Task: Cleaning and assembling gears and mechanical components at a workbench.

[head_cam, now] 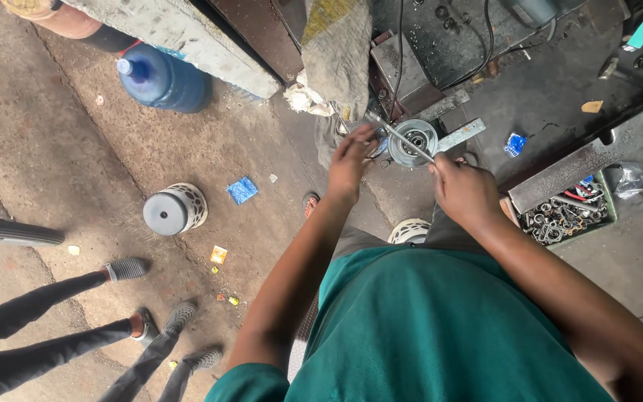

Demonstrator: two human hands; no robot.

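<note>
Between both hands (pixel 411 167), pulley (pixel 413 141) near bench edge (pixel 582 160).

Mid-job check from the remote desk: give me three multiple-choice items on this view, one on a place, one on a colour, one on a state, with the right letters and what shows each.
1. Where is the tray of nuts and bolts?
A. beside the blue water bottle
B. to the right of the right hand
C. behind the standing people's feet

2. What colour is the person's shirt?
A. green
B. red
C. white

3. What is the right hand doing?
A. hanging free at the side
B. resting flat on the floor
C. closed in a grip on a thin metal rod

Key: 1 B, the tray sits at the right by the metal bar. 2 A, the shirt fills the lower frame in green. 3 C, the rod runs from that fist across the round metal pulley, which the left hand touches.
</note>
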